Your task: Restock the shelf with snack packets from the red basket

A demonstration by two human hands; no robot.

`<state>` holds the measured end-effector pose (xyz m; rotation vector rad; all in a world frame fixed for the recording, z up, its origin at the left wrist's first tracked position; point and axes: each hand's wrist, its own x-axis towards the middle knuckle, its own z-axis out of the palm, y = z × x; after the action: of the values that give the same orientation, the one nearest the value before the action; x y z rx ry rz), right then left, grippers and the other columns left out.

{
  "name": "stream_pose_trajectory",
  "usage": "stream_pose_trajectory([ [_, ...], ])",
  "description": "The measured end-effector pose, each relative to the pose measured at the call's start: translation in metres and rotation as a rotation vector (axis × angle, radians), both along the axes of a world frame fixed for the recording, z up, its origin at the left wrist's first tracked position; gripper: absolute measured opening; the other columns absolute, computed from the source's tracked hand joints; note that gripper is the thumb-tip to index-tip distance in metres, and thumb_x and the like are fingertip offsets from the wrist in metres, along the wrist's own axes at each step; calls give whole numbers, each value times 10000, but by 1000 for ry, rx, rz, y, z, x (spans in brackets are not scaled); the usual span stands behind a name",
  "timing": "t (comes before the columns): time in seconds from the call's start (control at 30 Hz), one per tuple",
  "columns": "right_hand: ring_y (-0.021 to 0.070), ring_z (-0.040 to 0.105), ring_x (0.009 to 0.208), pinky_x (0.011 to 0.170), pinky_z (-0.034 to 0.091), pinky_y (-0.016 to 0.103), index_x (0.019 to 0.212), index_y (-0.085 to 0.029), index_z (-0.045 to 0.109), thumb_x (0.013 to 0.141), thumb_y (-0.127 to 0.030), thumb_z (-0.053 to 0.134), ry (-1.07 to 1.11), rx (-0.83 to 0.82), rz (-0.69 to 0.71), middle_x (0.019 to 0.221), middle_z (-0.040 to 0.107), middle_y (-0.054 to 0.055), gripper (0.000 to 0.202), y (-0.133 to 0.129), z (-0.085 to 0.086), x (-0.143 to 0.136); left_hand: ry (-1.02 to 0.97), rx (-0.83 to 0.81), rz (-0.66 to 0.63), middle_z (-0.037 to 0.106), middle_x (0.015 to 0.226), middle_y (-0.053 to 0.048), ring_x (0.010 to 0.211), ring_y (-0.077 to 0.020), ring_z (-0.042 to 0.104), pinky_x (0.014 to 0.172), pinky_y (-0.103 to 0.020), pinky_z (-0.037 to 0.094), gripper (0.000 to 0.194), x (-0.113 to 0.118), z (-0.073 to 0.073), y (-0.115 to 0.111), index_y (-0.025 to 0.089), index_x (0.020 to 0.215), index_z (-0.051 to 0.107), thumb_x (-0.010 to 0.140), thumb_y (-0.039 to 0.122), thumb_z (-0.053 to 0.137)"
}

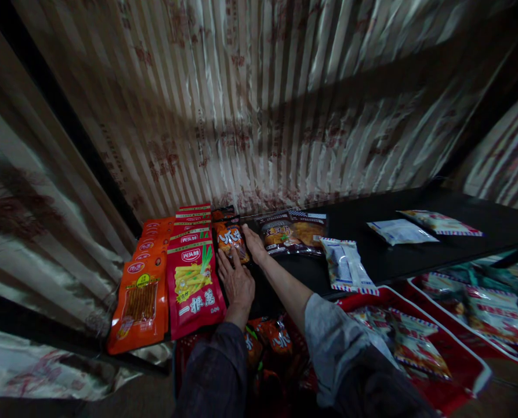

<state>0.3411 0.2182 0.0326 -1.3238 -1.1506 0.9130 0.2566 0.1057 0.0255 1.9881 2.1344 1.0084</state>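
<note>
Technician A: State the reference point.

Technician B: The red packet row (193, 278), standing on the black shelf (384, 255). All positions are given from this row.

Technician A: Locate the item at the hands.

Technician B: The orange-and-black packet (227, 233) lies immediately to the right of the red packet row, alongside its rear portion.

Technician A: Report the state of the grip.

Technician B: The left hand (238, 287) lies to the right of the red packet row, its fingers spread and extended onto the near end of the orange-and-black packet. The right hand (254, 245) is farther right, fingers extended along the packet's right edge. Both grips are wide; neither hand is closed around the packet. Whether every right finger touches it cannot be told.

Technician A: List the adjacent items.

Technician B: To the left of the red packet row, the orange packet row (143, 313). To its right, beyond the hands, two brown packets (276, 233). Farther right, a white packet (346, 266) near the shelf's front edge, then two flat packets (401, 231). Below and to the right, a red basket (465, 368) containing striped-edge packets (419, 348). Behind the red packet row, a patterned curtain (250, 116).

Technician A: Sleeves?

Technician B: Dark sleeve (217, 371) on the left forearm; light grey fabric (334, 339) on the right.
</note>
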Motion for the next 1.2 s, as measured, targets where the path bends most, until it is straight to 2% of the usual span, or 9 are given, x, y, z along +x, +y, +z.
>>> stream_pose_trajectory([
  [0.13,202,604,1022,934,420,334,1085,-267,647,779,-593,510,-110,-47,25,1054,688,14,468,-5,4,-3,2,-10,6,165,1516,-199,1382,-339,193,1055,-480,286,593,1,-1,3,165,1409,330,823,176,427],
  [0.27,231,607,1017,925,415,354,1156,-272,606,737,-582,578,-245,-139,3,1067,677,35,522,-7,10,-11,6,-18,-1,175,1517,-191,1389,-320,182,1061,-478,280,590,0,-2,4,164,1406,332,823,166,419],
  [0.47,260,579,1076,937,396,376,1199,-246,567,801,-597,467,-357,-169,-22,1134,647,83,540,-9,12,-16,0,-42,-6,178,1520,-176,1397,-308,164,1064,-478,280,601,-1,-1,5,168,1407,333,812,140,412],
  [0.63,278,570,1095,933,396,385,1254,-195,515,843,-583,398,-448,-182,-11,1183,619,129,577,-8,14,-16,11,-22,-19,184,1511,-202,1393,-318,174,1069,-473,276,599,-1,-3,7,139,1405,338,810,124,406],
  [0.87,239,573,1100,923,407,341,1293,-183,461,887,-561,319,-565,-227,28,1202,610,112,573,-11,24,-20,-3,-2,-7,225,1497,-207,1380,-308,223,1065,-472,294,585,-2,-2,7,140,1393,360,811,98,393],
  [1.2,239,544,1137,943,383,348,1282,-182,463,899,-543,312,-600,-233,0,1235,585,126,547,-9,19,-24,-48,-12,-39,220,1502,-199,1390,-306,192,1078,-479,276,607,-5,0,6,143,1394,357,793,120,439],
])
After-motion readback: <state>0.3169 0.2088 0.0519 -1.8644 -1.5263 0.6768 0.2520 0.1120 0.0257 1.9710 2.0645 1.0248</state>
